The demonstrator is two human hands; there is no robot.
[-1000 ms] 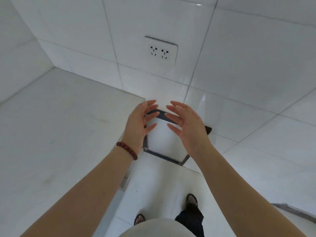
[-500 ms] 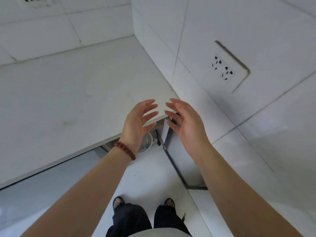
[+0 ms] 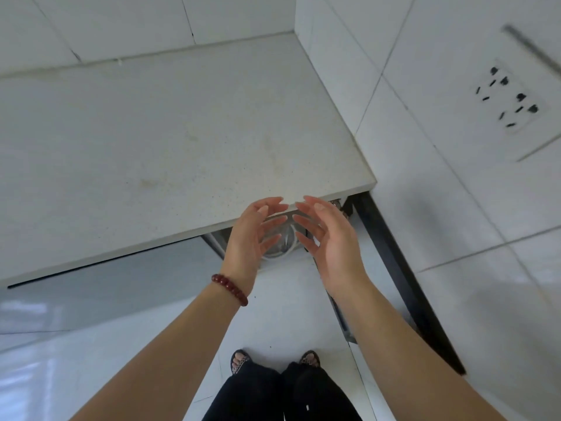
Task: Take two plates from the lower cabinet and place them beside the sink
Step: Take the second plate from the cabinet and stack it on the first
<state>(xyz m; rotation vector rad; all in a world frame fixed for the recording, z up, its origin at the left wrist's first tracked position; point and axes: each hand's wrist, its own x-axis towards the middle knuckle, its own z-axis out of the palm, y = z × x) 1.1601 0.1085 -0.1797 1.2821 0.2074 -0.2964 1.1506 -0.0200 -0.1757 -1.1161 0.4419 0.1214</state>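
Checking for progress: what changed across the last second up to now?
The view swung from the wall down to the countertop edge, bringing the open cabinet beneath into sight. Left hand and right hand stayed open, empty, palms facing, holding nothing.

The surface (image 3: 158, 141) fills the upper left and centre of the frame, bare from the back wall to its front edge. A tiled wall (image 3: 425, 165) closes off its right end and carries a socket plate (image 3: 510, 101) at upper right. The front edge of the surface overhangs the cabinet opening at frame centre, where glassy, pale-rimmed dishware (image 3: 279, 238) shows. The left hand (image 3: 252, 235) and right hand (image 3: 328, 235), both empty with fingers spread, hang just in front of that gap. A dark open cabinet door (image 3: 403, 278) blocks the right side. The floor (image 3: 282, 305) below lies clear down to the feet.
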